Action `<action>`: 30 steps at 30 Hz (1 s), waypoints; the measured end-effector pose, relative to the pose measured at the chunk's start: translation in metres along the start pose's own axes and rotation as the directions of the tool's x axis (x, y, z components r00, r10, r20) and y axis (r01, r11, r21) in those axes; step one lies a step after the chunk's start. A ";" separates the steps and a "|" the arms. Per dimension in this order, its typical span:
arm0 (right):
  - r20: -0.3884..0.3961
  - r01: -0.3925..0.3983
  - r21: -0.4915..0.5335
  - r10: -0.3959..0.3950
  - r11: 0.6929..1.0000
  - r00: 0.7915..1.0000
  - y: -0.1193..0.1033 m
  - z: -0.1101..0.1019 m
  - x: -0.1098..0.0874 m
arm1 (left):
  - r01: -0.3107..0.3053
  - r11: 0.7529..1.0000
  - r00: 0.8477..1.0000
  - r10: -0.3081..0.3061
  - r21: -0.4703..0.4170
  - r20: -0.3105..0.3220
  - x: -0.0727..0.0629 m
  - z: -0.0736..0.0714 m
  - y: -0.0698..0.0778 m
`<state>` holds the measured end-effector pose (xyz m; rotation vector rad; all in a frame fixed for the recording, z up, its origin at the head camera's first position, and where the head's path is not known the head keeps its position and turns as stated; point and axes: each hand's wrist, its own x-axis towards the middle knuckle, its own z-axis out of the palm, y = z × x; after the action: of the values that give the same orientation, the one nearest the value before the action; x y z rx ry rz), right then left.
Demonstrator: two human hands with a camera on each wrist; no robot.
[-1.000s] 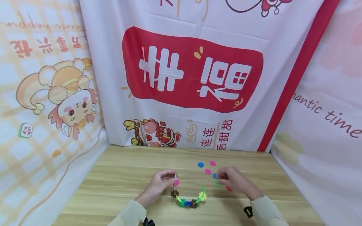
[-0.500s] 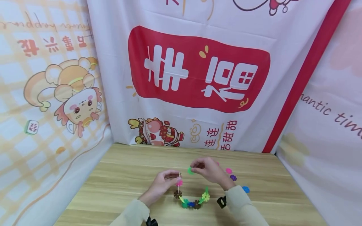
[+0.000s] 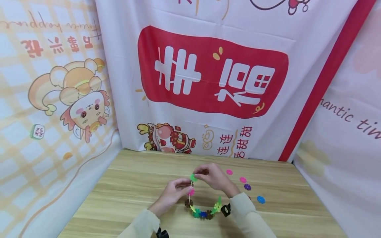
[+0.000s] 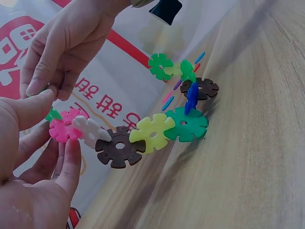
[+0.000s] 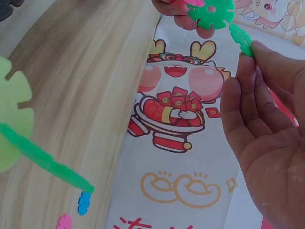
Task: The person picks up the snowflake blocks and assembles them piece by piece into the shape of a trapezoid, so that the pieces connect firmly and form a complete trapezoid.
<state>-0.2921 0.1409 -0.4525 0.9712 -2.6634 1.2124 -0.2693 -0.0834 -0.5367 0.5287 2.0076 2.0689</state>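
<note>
A curved chain of notched, flower-shaped plastic discs, among them a brown disc [image 4: 120, 147], hangs from my left hand [image 3: 170, 195]. That hand pinches its upper end around a pink disc [image 4: 65, 126] and a green end disc [image 5: 215, 14]. My right hand [image 3: 215, 178] pinches a loose green disc [image 5: 240, 39] between thumb and fingertips. Seen edge-on in the right wrist view, this disc meets or nearly meets the rim of the end disc; whether their notches engage I cannot tell. The chain's other end, with a yellow disc [image 3: 218, 207], curves round toward the right forearm.
Loose discs lie on the wooden table [image 3: 140, 172] right of the hands: a pink disc [image 3: 229, 172], a purple disc [image 3: 247, 187] and a blue disc [image 3: 261, 199] among them. A printed cloth [image 3: 166, 109] hangs along the back edge, with more cloth at both sides.
My right hand has moved left from the loose discs, bringing the green disc to the chain's upper end. The left hand keeps hold of the chain in nearly the same place.
</note>
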 end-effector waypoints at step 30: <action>0.059 0.016 -0.052 -0.013 0.999 0.998 -0.006 -0.003 0.004 | -0.058 0.996 0.997 0.061 0.073 -0.039 0.002 0.013 0.005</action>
<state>-0.2920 0.1377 -0.4451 1.0324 -2.7130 1.1224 -0.2656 -0.0706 -0.5318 0.5703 2.1209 2.0649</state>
